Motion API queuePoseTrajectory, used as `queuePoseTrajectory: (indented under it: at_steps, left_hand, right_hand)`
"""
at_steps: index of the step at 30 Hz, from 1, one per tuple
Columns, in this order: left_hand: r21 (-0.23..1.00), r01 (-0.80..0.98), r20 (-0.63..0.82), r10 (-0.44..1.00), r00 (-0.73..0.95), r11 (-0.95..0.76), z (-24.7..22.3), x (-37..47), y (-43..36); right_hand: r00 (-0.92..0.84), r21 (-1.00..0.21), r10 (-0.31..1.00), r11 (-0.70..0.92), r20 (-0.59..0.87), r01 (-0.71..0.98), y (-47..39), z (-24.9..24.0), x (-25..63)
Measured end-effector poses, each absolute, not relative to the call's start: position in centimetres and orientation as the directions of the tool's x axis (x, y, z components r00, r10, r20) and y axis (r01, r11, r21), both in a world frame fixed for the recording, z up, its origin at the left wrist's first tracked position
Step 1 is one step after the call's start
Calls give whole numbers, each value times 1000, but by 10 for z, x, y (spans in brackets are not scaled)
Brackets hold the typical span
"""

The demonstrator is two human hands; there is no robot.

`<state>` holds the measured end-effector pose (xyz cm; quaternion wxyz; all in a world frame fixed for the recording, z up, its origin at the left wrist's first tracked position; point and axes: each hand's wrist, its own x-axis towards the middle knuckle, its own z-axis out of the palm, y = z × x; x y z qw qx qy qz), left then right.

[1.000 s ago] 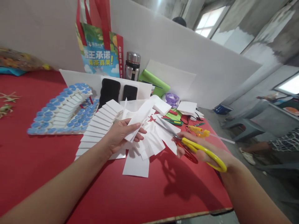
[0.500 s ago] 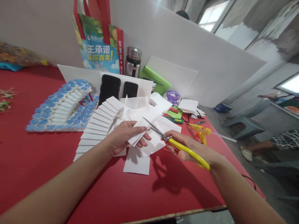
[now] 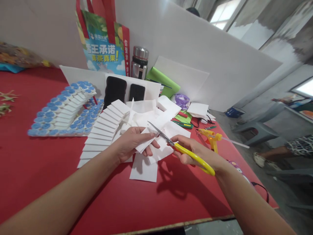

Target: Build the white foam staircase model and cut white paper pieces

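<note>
My left hand is closed on a few small white paper pieces, the thumb pressing them from above. In my right hand are scissors with yellow handles; their metal blades point up and left, close to the paper at my left thumb. Whether the blades touch the paper I cannot tell. Beneath and behind both hands lie loose white paper sheets. Left of them a curved row of white stepped strips fans out, looking like a small staircase.
A blue-and-white stair-like model stands at the left. Two dark phones lean on a white board, near a steel flask and a printed bag. A yellow glue gun and a green cutter lie at the right on the red table.
The scissors have shifted slightly left along with my right hand. My left hand keeps its hold on the paper pieces. The view has tilted a little.
</note>
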<state>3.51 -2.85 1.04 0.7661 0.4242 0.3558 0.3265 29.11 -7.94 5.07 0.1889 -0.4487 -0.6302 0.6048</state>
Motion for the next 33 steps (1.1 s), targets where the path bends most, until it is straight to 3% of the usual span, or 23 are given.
queuePoseTrajectory:
  at_steps: [14, 33]
  left_hand:
    - [873, -210, -272, 798, 538, 439, 8, 35, -27]
    - [878, -210, -260, 797, 545, 430, 6, 32, -26]
  right_hand:
    - [-499, -938, 807, -187, -316, 293, -79, 47, 284]
    - [-294, -910, 875, -305, -384, 280, -80, 45, 265]
